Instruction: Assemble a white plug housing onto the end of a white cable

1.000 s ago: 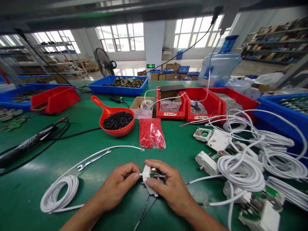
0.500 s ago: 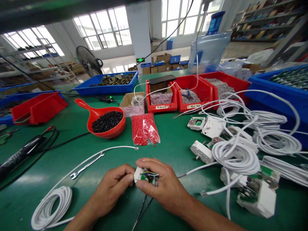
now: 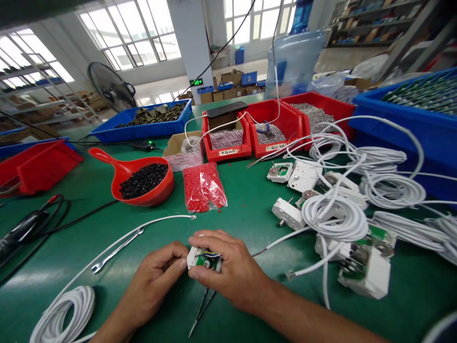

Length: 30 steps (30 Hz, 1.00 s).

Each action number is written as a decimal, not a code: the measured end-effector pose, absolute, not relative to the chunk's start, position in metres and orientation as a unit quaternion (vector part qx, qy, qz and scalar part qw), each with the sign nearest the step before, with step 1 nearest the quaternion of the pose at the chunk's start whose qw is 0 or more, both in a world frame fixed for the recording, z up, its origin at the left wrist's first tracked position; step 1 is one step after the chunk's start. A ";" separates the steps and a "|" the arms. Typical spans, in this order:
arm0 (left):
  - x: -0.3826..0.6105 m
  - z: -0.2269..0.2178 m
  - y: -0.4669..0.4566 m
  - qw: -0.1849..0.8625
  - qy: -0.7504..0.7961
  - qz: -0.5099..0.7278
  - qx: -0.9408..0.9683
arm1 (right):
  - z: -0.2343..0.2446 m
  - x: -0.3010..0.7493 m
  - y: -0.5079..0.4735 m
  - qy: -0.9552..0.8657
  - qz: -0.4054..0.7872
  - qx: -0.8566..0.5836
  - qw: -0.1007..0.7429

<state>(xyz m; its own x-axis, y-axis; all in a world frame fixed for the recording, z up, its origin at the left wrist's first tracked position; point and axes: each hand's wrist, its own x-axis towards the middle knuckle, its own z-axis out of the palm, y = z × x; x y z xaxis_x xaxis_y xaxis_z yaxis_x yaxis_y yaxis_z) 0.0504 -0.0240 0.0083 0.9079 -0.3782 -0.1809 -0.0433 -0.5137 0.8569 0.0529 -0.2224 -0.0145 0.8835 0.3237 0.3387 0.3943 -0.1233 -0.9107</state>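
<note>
A black-handled tool (image 3: pixel 23 233) lies on a green bench (image 3: pixel 250 186), well to the left of a worker's hands. Nearer the left forearm sit a coil of white cable (image 3: pixel 67 314) and, just beyond the left hand, an open-ended wrench (image 3: pixel 117 251). A red scoop (image 3: pixel 169 183) of black pieces (image 3: pixel 143 181) stands farther ahead of that hand. The left hand (image 3: pixel 160 271) has thumb and forefinger drawn together at the left edge of a small white housing (image 3: pixel 192 257); whether they pinch anything cannot be told. The housing is between the two hands, a green board (image 3: pixel 203 261) and coloured wires (image 3: pixel 211 255) showing in its open side. Slim tweezer-like prongs (image 3: pixel 199 310) jut out below it. Straight ahead lies a clear bag of red pieces (image 3: pixel 204 188). The right hand (image 3: pixel 228 267) grips the housing between thumb and fingers. To its right are looped white cables (image 3: pixel 333 219) and more white housings (image 3: pixel 373 274).
</note>
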 end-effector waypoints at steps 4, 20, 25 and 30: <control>0.050 0.008 -0.025 0.476 -0.137 -0.166 0.853 | -0.013 0.052 -0.223 -0.245 -0.028 -0.750 0.613; 0.044 0.002 -0.025 0.517 -0.061 -0.156 0.839 | -0.007 0.050 -0.224 -0.265 -0.029 -0.761 0.591; 0.042 0.002 -0.031 0.595 0.012 -0.193 0.780 | -0.009 0.050 -0.223 -0.261 -0.037 -0.763 0.591; 0.045 0.000 -0.028 0.644 0.023 -0.240 0.726 | -0.010 0.050 -0.223 -0.252 -0.040 -0.755 0.604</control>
